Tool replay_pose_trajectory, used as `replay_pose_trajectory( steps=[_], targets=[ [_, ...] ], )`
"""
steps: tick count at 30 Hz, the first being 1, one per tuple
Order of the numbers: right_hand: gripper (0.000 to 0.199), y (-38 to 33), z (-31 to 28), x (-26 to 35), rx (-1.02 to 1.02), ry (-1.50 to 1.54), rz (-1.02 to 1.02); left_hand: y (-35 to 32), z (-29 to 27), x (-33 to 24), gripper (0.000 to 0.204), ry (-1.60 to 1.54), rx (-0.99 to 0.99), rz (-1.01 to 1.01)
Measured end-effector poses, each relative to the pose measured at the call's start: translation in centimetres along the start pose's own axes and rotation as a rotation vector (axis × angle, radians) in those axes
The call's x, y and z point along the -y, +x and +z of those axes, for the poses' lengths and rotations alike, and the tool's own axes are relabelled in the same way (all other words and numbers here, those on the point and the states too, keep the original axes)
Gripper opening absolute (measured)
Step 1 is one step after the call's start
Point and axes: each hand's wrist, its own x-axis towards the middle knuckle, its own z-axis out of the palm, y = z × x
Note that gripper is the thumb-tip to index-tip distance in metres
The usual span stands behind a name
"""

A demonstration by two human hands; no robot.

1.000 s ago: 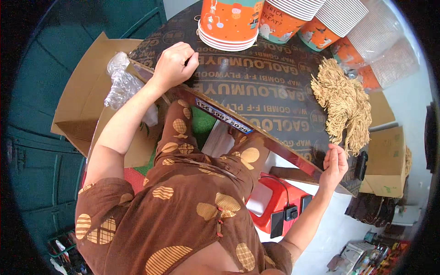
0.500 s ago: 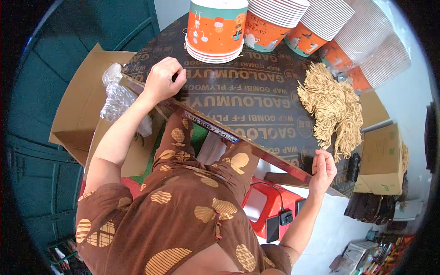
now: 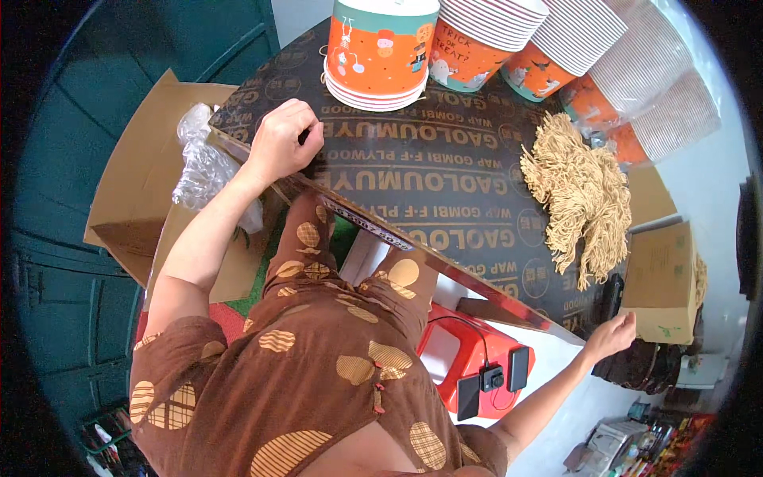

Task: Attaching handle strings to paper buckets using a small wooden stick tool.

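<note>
Right hand (image 3: 610, 337) now out past the tabletop (image 3: 445, 153)

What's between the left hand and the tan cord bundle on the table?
In the head view, only the dark, printed tabletop shows between the left hand and the tan cord bundle; no object stands in that stretch.

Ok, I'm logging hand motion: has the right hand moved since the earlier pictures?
Yes: the right hand has moved rightward, from the near edge of the table to beyond its right corner.
</note>
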Motion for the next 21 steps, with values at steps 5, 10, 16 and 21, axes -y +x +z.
replay_pose_trajectory(
  steps=[5,10,16,21],
  targets=[
    [0.051,-0.5,1.8,-2.6,0.091,-0.321,0.195,-0.2,-0.1,0.1,0.015,-0.022,0.005,0.003],
    [0.069,-0.6,2.9,-3.0,0.323,-0.222,0.433,-0.1,0.0,0.1,0.014,-0.021,0.016,-0.009],
    [0.071,-0.8,2.6,-2.0,0.35,-0.122,0.463,-0.1,-0.2,0.1,0.017,-0.025,0.015,-0.019],
    [0.074,-1.2,2.7,-2.4,0.278,-0.114,0.416,0.1,-0.2,-0.2,0.018,-0.031,0.027,-0.017]
  ],
)
